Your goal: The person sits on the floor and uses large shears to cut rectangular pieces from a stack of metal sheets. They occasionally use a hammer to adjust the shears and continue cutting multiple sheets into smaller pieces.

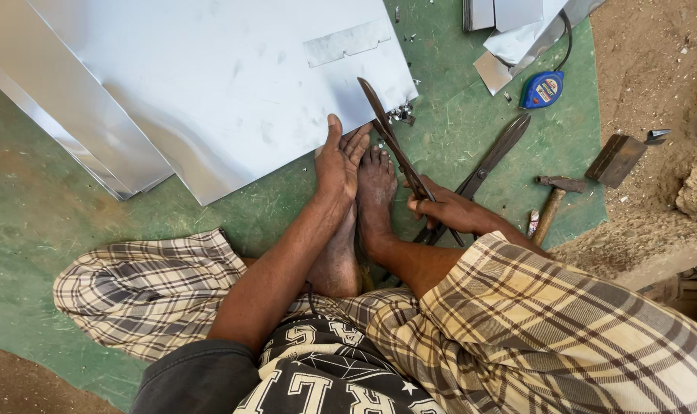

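Note:
I sit on the ground with my bare feet (373, 192) pressed on the edge of a large shiny metal sheet (233, 84). My left hand (337, 161) lies flat with fingers together on the sheet's near edge, beside my foot. My right hand (444, 211) grips the handles of long dark metal shears (390, 138), whose blades point up and left onto the sheet's lower right corner. A small cut notch piece (347, 42) shows on the sheet further up.
A second pair of shears (492, 157) lies on the green mat (455, 130) to the right. A blue tape measure (542, 90), a hammer (551, 203), a metal block (616, 159) and sheet offcuts (509, 42) lie further right. More sheets (65, 130) are stacked at left.

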